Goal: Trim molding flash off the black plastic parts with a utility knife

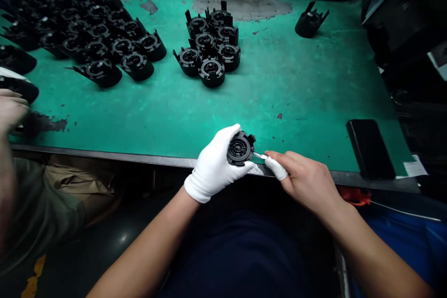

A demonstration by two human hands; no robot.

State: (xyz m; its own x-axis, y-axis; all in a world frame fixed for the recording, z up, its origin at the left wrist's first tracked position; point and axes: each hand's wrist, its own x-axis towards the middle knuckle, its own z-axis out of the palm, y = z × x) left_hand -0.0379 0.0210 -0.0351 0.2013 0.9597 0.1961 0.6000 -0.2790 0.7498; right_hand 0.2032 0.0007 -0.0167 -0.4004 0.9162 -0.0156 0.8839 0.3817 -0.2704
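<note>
My left hand [217, 164], in a white glove, is closed round a round black plastic housing [239, 148] and tilts its ringed face up toward me. Bare apart from a white cover on the thumb, my right hand [302, 172] pinches a small thin blade [259, 155]. The blade's tip meets the right rim of the housing, near a tab; most of its handle is hidden in my fingers. Both hands are over the front edge of the green-topped table [167, 121].
Several similar black housings [211, 72] stand grouped mid-table, with a larger cluster [98, 51] at left. A lone housing [309, 22] stands far right. A black phone [370, 149] lies near the right corner, above an orange-handled tool [354, 195]. Another person's hand [12, 109] is at left.
</note>
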